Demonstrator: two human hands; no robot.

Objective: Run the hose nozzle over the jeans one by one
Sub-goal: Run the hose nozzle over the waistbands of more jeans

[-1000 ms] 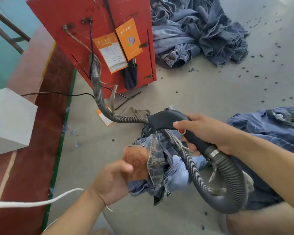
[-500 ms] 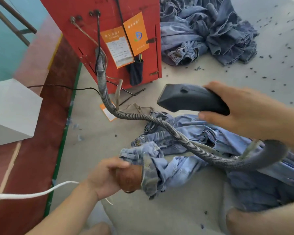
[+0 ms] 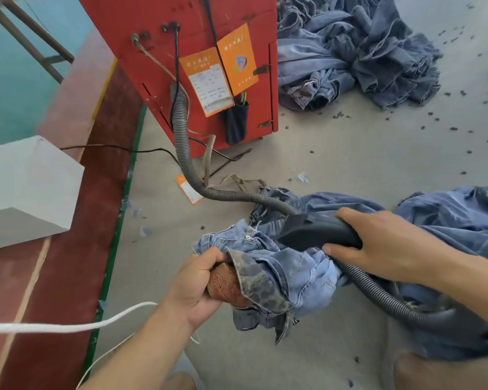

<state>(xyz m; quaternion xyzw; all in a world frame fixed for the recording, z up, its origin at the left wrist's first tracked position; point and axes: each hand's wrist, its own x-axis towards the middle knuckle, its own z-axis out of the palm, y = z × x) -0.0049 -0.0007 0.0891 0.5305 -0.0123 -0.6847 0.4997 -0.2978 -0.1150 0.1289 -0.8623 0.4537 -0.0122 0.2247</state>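
I am gripping the jeans (image 3: 279,266) at the waistband with my left hand (image 3: 197,288), fingers curled, mid-floor, while my right hand (image 3: 378,246) is clasping the hose nozzle (image 3: 316,232) against them. Next, I judge, sweeping along the denim.

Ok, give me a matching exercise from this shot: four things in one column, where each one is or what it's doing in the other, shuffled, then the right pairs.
Things:
1. hose nozzle
2. leather patch
3. orange tags
4. heap of jeans

Places or states:
A. hanging on the front of the red cabinet
B. piled on the floor to the right of the cabinet
C. gripped by the right hand, mouth on the denim
D. on the waistband held by the left hand

Pairs: 1-C, 2-D, 3-A, 4-B
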